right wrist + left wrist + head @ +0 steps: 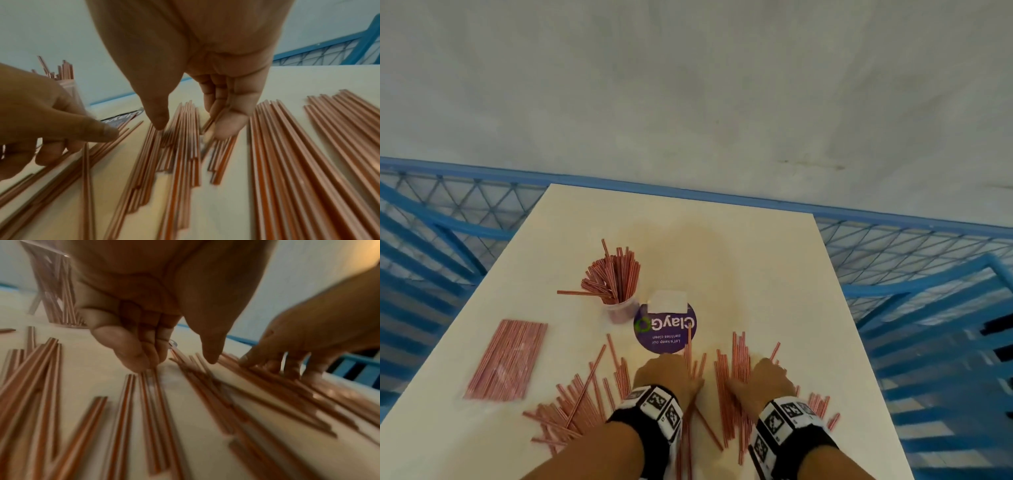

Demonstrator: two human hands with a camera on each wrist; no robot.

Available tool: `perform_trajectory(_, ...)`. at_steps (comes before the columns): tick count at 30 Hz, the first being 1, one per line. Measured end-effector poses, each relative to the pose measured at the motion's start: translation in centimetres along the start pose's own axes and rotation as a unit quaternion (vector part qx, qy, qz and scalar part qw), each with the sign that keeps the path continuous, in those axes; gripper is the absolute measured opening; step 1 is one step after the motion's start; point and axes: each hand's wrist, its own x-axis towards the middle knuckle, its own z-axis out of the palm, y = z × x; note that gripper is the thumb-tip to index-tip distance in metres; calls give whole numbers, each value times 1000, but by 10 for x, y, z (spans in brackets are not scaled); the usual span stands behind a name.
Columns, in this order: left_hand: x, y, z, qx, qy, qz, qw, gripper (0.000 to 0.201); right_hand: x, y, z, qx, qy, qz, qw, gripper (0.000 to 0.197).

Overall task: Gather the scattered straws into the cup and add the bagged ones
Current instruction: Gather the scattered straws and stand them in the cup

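Both hands are down on the table among the scattered straws (pixel 732 370). My left hand (pixel 666 375) has its fingers bunched downward, tips meeting a few straws, thumb apart; whether it actually pinches any I cannot tell. My right hand (pixel 768 378) spreads relaxed fingers over a neat bundle, its thumb (pixel 157 120) pressing one edge and the fingers (pixel 226 126) the other, squeezing them together rather than lifting.

I judge this to be the gathering step, mid-task: many loose straws lie fanned from 7 to 4 o'clock around my wrists. Next I would need to close on the bundle, keep it aligned, and carry it to the cup.

These straws are thin, pink-and-white striped, and slippery-looking. Up at 11 o'clock stands the clear cup (pixel 619 306), already holding a bristling bunch. At 9 o'clock lies the bagged pack (pixel 508 358), flat and unopened. Just beyond my left hand sits a round purple sticker (pixel 666 329).
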Motion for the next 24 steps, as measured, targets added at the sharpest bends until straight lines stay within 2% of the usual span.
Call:
perform_trajectory(3, 0, 3, 3, 22, -10, -4, 1000, 57, 3, -5, 6, -20, 4, -1, 1000, 57)
perform_trajectory(6, -3, 4, 5, 20, -18, 7, 1000, 62, 5, -5, 4, -7, -2, -15, 1000, 52)
perform_trajectory(12, -6, 0, 14, -24, -59, -13, 998, 54, 3, -1, 4, -24, 3, -38, 999, 67)
perform_trajectory(18, 4, 1, 13, -39, 0, -11, 999, 40, 3, -1, 8, -28, 6, -69, 997, 65)
perform_trajectory(20, 4, 2, 15, -68, 27, -26, 997, 45, 1, -1, 7, -34, 24, -60, 997, 71)
perform_trajectory(24, -2, 7, 25, -68, 50, -82, 993, 75, -1, -3, 10, -69, 17, -27, 997, 81)
